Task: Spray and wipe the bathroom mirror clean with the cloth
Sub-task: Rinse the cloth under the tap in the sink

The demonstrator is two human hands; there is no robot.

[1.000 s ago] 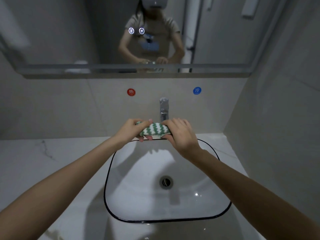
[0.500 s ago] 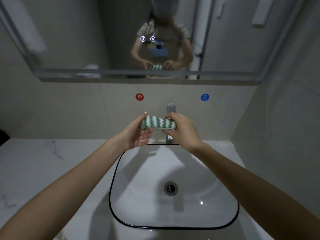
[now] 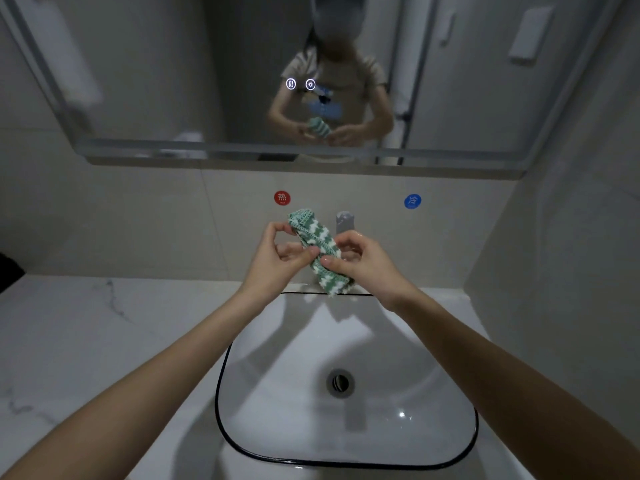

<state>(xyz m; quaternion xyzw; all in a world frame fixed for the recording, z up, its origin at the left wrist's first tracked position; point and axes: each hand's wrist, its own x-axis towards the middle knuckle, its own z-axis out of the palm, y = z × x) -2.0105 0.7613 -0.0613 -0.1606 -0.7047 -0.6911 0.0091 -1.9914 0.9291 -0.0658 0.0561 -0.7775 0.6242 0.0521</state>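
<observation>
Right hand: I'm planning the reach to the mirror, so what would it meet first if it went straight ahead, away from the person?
Probably the faucet, just behind the right hand and the cloth it pinches; beyond that, the tiled wall below the mirror. Depth is uncertain from this single view.

A round red sticker [image 3: 282, 197] on the wall tile up and to the left of the tap [image 3: 344, 221] carried the white character 热. A round blue sticker [image 3: 412, 201] up and to the right of the tap carried 冷. Higher, left of the tap, two small lit round icons [image 3: 300, 84] glowed on the mirror [image 3: 138, 81]: wavy lines and a bulb.
</observation>
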